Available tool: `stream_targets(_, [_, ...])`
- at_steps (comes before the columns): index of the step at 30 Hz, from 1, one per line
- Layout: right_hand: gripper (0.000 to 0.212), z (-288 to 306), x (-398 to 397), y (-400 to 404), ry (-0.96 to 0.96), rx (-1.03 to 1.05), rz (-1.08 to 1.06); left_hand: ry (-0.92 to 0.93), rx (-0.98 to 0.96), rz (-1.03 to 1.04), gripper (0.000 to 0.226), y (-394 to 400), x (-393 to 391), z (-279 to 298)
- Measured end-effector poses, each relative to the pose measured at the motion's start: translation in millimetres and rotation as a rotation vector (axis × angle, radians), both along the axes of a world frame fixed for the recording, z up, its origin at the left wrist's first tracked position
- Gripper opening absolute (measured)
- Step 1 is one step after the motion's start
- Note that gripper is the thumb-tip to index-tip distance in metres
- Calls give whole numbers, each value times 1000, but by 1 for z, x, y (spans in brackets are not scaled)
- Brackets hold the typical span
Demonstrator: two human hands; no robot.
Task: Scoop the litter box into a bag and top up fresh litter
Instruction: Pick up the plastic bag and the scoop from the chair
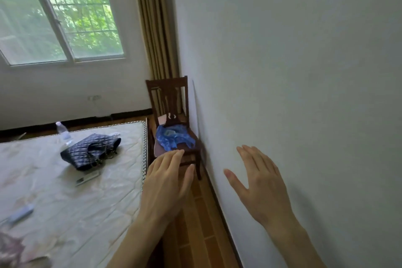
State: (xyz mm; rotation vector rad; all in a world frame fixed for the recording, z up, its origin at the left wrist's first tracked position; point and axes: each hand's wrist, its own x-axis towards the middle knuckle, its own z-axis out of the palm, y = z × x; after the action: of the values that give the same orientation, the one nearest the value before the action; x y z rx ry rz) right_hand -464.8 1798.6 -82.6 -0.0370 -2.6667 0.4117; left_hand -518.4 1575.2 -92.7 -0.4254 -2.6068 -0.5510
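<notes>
1. At far left, a pale quilted mattress (91, 191) is lying bare on the bed, its long edge running away toward the window wall.
2. On it are sitting one dark blue quilted handbag (90, 151) with chain straps, mouth facing right, and one clear plastic water bottle (63, 134) standing upright just behind the bag.
3. One white flat remote-like object (87, 178) is lying near the bag's front, its long axis slanting up to the right; one pale blue tube-like item (20, 213) is lying at the left edge, slanted the same way.
4. The left hand (167, 183) is hovering over the gap between mattress and wall, fingers straight and together, holding nothing, pointing toward the chair.
5. One dark wooden chair (171, 102) is standing in the corner, seat facing the camera, with one crumpled blue plastic bag (173, 139) lying on the seat.
6. The right hand (261, 183) is hovering before the white wall (304, 72), fingers spread wide, empty.
7. No litter box is showing anywhere in view.
</notes>
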Motion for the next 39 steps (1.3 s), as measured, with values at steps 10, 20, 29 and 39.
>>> stream_targets(10, [80, -29, -156, 0, -61, -83, 167, -14, 55, 220, 51, -3, -100, -24])
stream_targets(20, [81, -56, -336, -28, -111, -83, 204, -41, 84, 258, 39, -34, -265, -59])
stream_targets(29, [72, -80, -488, -50, -120, -86, 139, -100, 54, 210, 51, -53, -429, -90])
stream_targets(39, [64, -134, -667, -55, -191, -136, 173, -185, 47, 239, 49, -47, -596, -147])
